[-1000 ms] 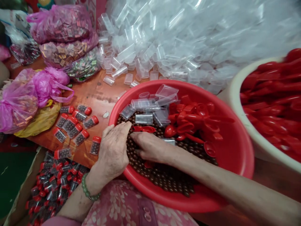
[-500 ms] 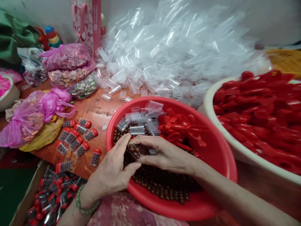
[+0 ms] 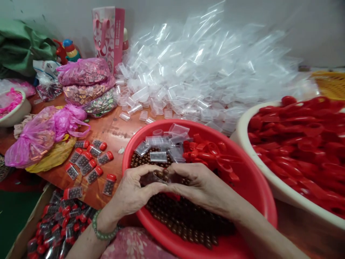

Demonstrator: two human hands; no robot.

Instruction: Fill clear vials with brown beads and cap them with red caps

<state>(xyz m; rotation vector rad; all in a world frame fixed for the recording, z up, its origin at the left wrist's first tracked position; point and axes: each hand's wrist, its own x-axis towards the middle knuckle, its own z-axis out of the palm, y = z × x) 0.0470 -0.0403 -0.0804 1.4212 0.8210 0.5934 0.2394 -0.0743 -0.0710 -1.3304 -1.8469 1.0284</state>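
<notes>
My left hand and my right hand meet over a red basin full of small brown balls. Between their fingertips they pinch a clear plastic vial with brown balls in it. Both hands are closed round it. Empty clear vials and red caps lie at the far side of the basin. A green bead bracelet circles my left wrist.
A big heap of clear vials fills the back of the table. A cream basin of red caps stands at right. Filled red-capped vials lie on the table and in a box at lower left. Pink bags sit at left.
Both hands lifted from the brown balls and came together, taking hold of a clear vial partly filled with balls. The view tilted up.
</notes>
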